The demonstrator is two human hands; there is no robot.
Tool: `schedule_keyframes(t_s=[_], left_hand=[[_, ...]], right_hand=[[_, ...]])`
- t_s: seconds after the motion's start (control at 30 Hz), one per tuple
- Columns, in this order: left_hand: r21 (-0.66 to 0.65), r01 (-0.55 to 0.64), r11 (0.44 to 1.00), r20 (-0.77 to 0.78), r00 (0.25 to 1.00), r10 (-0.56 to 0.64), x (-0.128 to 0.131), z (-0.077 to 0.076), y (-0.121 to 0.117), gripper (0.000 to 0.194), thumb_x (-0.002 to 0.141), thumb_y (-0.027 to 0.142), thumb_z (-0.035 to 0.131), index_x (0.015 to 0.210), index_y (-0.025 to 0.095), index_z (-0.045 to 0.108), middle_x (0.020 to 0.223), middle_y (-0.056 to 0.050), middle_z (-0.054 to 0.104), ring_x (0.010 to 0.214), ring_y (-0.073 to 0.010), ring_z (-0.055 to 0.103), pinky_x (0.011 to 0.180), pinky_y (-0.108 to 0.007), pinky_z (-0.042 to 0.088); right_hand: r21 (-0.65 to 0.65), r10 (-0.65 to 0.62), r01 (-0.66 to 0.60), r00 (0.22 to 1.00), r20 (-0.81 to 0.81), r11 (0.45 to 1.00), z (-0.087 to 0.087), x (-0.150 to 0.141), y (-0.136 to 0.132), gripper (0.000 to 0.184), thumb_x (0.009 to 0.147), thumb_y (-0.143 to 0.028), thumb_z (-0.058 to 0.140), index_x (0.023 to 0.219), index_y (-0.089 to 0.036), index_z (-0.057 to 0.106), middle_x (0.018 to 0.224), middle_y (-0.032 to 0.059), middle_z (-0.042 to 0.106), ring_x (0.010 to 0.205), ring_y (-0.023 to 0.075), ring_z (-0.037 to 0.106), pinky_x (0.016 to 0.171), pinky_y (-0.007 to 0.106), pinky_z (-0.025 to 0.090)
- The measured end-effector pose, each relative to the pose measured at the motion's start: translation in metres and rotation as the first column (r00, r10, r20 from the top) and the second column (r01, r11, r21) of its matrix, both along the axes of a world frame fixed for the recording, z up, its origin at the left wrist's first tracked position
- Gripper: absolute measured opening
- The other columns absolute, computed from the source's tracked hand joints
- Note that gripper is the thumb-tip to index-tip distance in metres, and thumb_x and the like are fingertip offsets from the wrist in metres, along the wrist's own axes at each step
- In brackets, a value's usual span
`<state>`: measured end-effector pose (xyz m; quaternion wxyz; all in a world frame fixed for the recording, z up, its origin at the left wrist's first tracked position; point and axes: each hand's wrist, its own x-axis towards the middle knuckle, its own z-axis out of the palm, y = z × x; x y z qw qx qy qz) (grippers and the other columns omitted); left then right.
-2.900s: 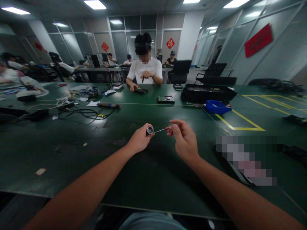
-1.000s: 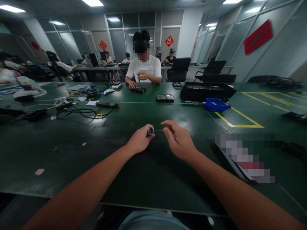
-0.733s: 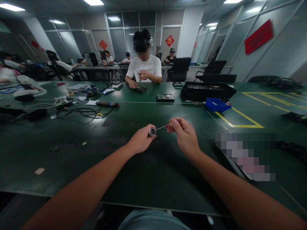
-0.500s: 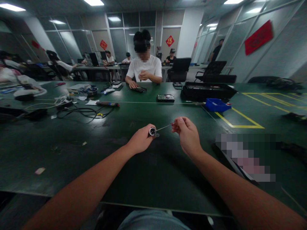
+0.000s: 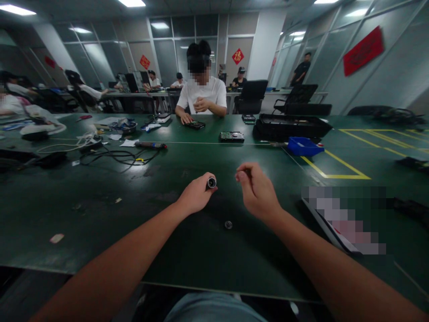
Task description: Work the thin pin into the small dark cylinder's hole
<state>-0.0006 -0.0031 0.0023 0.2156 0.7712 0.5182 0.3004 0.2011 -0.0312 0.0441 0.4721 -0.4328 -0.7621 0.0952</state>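
My left hand (image 5: 195,195) is wrapped round a dark cylinder, perhaps a flashlight barrel (image 5: 211,182), whose round silver-rimmed open end faces me. To its right and apart from it, my right hand (image 5: 257,190) hovers over the table with fingers curled and pinched. What those fingers hold, if anything, is hidden. Below and between the hands, a small round metal disc with a hole or hub in its middle (image 5: 228,225) lies on the green table (image 5: 187,255).
Farther out lie a hard drive (image 5: 232,136), a blue bin (image 5: 304,146), a long black tray (image 5: 291,127) and tangled cables (image 5: 117,157). A blurred flat item (image 5: 345,223) lies at right. Opposite sits a person in a white shirt (image 5: 201,96), handling another drive (image 5: 195,125).
The thin rod between my hands no longer shows. The small disc, previously by the cylinder's end, is on the table. My right hand has turned, its fingers curling inward.
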Motion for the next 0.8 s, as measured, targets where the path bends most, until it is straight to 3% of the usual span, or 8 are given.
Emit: schedule_keyframes(t_s=[0.07, 0.13, 0.2, 0.3, 0.4, 0.57, 0.7, 0.8], left_hand=[[0.007, 0.007, 1.000, -0.004, 1.000, -0.007, 0.0004, 0.0002, -0.0004, 0.013, 0.088, 0.025, 0.060, 0.101, 0.024, 0.055, 0.091, 0.000, 0.065, 0.081, -0.0175, 0.059, 0.071, -0.029, 0.041], [0.005, 0.015, 1.000, -0.008, 1.000, -0.015, 0.0008, 0.0006, -0.0009, 0.014, 0.088, 0.025, 0.061, 0.101, 0.024, 0.055, 0.090, 0.000, 0.065, 0.081, -0.0176, 0.059, 0.070, -0.029, 0.040], [-0.004, 0.016, 1.000, -0.007, 1.000, -0.016, 0.0012, 0.0011, -0.0015, 0.014, 0.088, 0.025, 0.060, 0.101, 0.024, 0.055, 0.091, 0.000, 0.065, 0.081, -0.0176, 0.060, 0.069, -0.029, 0.040], [-0.012, 0.016, 1.000, -0.004, 1.000, -0.016, 0.0012, 0.0017, -0.0022, 0.014, 0.089, 0.025, 0.060, 0.102, 0.024, 0.055, 0.091, 0.000, 0.065, 0.082, -0.0176, 0.060, 0.069, -0.029, 0.041], [-0.010, 0.021, 1.000, -0.008, 1.000, -0.021, 0.0009, 0.0010, -0.0022, 0.014, 0.089, 0.026, 0.060, 0.102, 0.024, 0.056, 0.092, 0.000, 0.065, 0.084, -0.0178, 0.061, 0.071, -0.029, 0.041], [0.001, 0.012, 1.000, -0.012, 1.000, -0.012, 0.0007, -0.0023, -0.0007, 0.015, 0.088, 0.025, 0.061, 0.102, 0.025, 0.056, 0.092, 0.000, 0.065, 0.084, -0.0182, 0.061, 0.075, -0.030, 0.042], [-0.002, 0.022, 1.000, -0.009, 1.000, -0.022, 0.0009, -0.0025, -0.0007, 0.015, 0.088, 0.025, 0.061, 0.102, 0.025, 0.056, 0.092, 0.000, 0.065, 0.084, -0.0180, 0.061, 0.073, -0.030, 0.042], [0.002, 0.038, 0.999, -0.009, 0.999, -0.038, 0.0014, -0.0009, -0.0015, 0.014, 0.088, 0.025, 0.060, 0.101, 0.024, 0.056, 0.091, 0.000, 0.065, 0.082, -0.0174, 0.060, 0.071, -0.029, 0.041]], right_hand=[[-0.145, 0.067, -0.037, 0.976, 0.206, 0.989, 0.0045, 0.0020, 0.0000, 0.014, 0.094, -0.020, 0.046, 0.100, -0.021, 0.059, 0.080, 0.0027, 0.064, 0.070, 0.0165, 0.060, 0.063, 0.030, 0.041], [-0.327, 0.197, -0.070, 0.907, 0.373, 0.942, 0.0068, 0.0038, 0.0005, 0.014, 0.091, -0.023, 0.052, 0.094, -0.022, 0.065, 0.075, 0.0016, 0.066, 0.065, 0.0157, 0.059, 0.058, 0.029, 0.037], [-0.493, 0.342, -0.079, 0.814, 0.470, 0.867, 0.0071, 0.0050, 0.0011, 0.014, 0.087, -0.034, 0.060, 0.090, -0.024, 0.070, 0.076, 0.0015, 0.068, 0.064, 0.0158, 0.059, 0.055, 0.028, 0.035], [-0.628, 0.479, -0.058, 0.702, 0.527, 0.776, 0.0062, 0.0050, 0.0008, 0.031, 0.075, -0.052, 0.073, 0.091, -0.025, 0.073, 0.082, 0.0020, 0.070, 0.066, 0.0174, 0.061, 0.053, 0.028, 0.035], [-0.672, 0.535, -0.031, 0.633, 0.559, 0.739, 0.0062, 0.0028, -0.0015, 0.043, 0.063, -0.054, 0.081, 0.094, -0.025, 0.072, 0.084, 0.0013, 0.070, 0.067, 0.0178, 0.061, 0.051, 0.027, 0.034], [-0.705, 0.613, -0.100, 0.589, 0.526, 0.702, 0.0072, -0.0009, -0.0052, 0.026, 0.071, -0.037, 0.076, 0.092, -0.023, 0.073, 0.081, 0.0001, 0.070, 0.067, 0.0159, 0.062, 0.053, 0.025, 0.037], [-0.651, 0.607, -0.194, 0.616, 0.501, 0.734, 0.0029, 0.0006, -0.0024, 0.021, 0.079, -0.021, 0.062, 0.096, -0.021, 0.074, 0.082, 0.0012, 0.072, 0.069, 0.0155, 0.063, 0.060, 0.025, 0.042], [-0.564, 0.571, -0.272, 0.679, 0.461, 0.780, -0.0016, 0.0017, 0.0016, 0.024, 0.085, -0.020, 0.057, 0.101, -0.022, 0.075, 0.094, 0.0037, 0.072, 0.080, 0.0171, 0.065, 0.072, 0.028, 0.047]])
